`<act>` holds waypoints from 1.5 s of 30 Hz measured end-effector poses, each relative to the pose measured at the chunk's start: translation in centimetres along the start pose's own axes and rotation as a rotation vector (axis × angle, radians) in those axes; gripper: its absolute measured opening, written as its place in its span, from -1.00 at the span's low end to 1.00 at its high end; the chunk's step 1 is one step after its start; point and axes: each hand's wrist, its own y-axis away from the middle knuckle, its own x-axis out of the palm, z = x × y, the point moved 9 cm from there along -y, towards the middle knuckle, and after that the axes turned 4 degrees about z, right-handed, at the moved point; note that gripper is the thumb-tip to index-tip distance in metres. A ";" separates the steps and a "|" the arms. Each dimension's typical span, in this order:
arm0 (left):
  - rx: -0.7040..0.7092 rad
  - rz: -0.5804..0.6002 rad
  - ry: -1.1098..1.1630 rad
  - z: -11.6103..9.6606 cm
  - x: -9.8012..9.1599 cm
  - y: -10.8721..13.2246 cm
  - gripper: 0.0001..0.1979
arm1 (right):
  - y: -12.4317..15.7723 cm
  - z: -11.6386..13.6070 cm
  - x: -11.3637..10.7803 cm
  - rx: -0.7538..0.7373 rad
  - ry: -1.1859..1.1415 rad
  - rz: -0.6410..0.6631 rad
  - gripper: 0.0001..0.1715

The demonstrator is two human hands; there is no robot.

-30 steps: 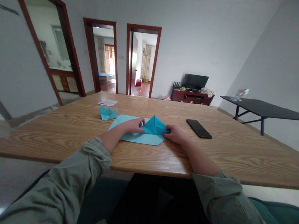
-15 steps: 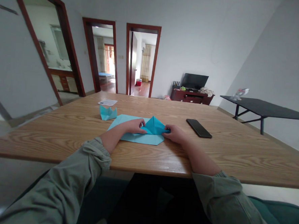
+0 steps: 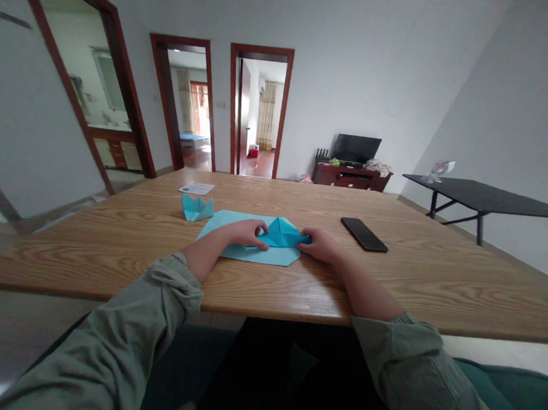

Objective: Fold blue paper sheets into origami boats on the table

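1. The raised peak of the folded blue origami paper (image 3: 278, 232) is being pressed lower than in the earlier frame.
2. Its fold is being pinched narrowly by the left hand's fingers (image 3: 259, 240), while the pointed right end is being gripped by the right hand's fingers (image 3: 303, 236).
3. The left hand (image 3: 243, 233) and right hand (image 3: 320, 245) are being held close together, with the paper being worked between them on the wooden table (image 3: 112, 263).
4. Around the hands, a small folded blue paper piece (image 3: 197, 208) is being left lying at 10 o'clock, a printed card (image 3: 196, 188) at 11 o'clock and a black smartphone (image 3: 364, 234) at 2 o'clock.
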 end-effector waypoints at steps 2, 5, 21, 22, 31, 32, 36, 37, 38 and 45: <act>-0.010 -0.007 -0.013 0.0 0.0 0.0 -0.30 | 0.0 0.1 0.0 0.004 0.001 -0.001 -0.67; -0.013 -0.014 -0.028 0.0 -0.1 -0.1 -0.33 | 0.1 0.1 0.0 0.002 0.002 0.002 -0.67; 0.003 -0.042 -0.076 -0.5 -0.3 -0.1 -0.46 | 0.1 0.5 -0.1 -0.017 -0.019 0.005 -0.70; 0.007 -0.039 -0.080 -0.5 -0.3 -0.1 -0.46 | 0.2 0.4 -0.1 -0.013 -0.017 0.004 -0.70; -0.016 -0.086 -0.116 1.1 -1.0 -0.1 -0.54 | -0.3 -0.4 0.3 0.008 -0.009 0.002 -0.70; -0.003 -0.097 -0.113 1.1 -1.2 -0.1 -0.57 | -0.4 -0.4 0.3 0.009 -0.011 0.001 -0.70; 0.056 -0.160 -0.111 0.8 -1.9 0.1 -0.68 | -0.4 -0.5 0.1 0.018 -0.025 -0.018 -0.71; 0.066 -0.168 -0.113 0.7 -2.0 0.1 -0.70 | -0.4 -0.5 0.1 0.019 -0.026 -0.020 -0.72; 0.072 -0.166 -0.106 0.6 -2.0 0.2 -0.71 | -0.4 -0.5 0.1 0.018 -0.028 -0.019 -0.73; 0.055 -0.189 0.101 1.0 -2.1 0.5 -0.53 | -0.6 -1.2 -0.1 0.023 -0.137 -0.098 -0.59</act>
